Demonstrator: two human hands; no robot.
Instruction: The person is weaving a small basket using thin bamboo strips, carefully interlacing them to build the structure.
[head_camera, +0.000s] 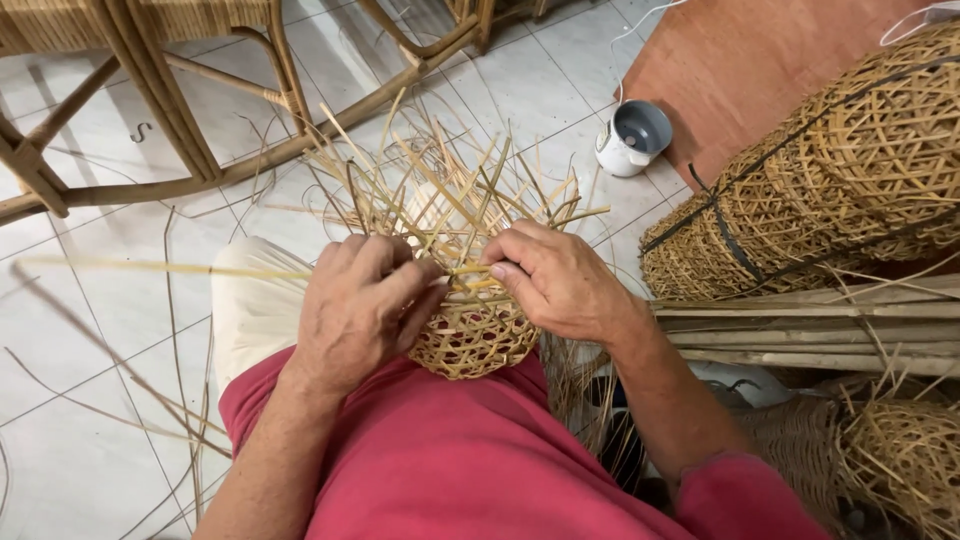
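Head view: the nearest item is the person's red shirt (470, 470), filling the lower middle of the frame. Both forearms extend forward from it.

The left hand (355, 305) is curled over the near left side of a half-woven basket (475, 335); its fingers (405, 285) are bent and press against the weave and a thin strip (150, 267) that runs out level to the left. The right hand (560, 280) lies on the near right side of the same basket, its fingers (510, 262) pinched on strips at the point where the two hands meet. The basket sits in the person's lap, against a pale cushion (250, 310) on its left. Its lower part is closed open-mesh weave; its upper part is loose upright strips (440, 180) fanning outward, away from the person.

To the right, on the floor, a bundle of flat canes (810, 330) lies level, with more woven pieces (900, 450) nearer the lower right corner. Beyond the canes, a stack of finished baskets (830, 180) is tied with dark cord.

Farther out, a small white and grey pot (632, 135) stands on the tiled floor (90, 330), just beside a reddish board (760, 70). At the far left, the cane legs of a chair (180, 110) stand on the tiles. Loose strips are scattered over the floor on the left.
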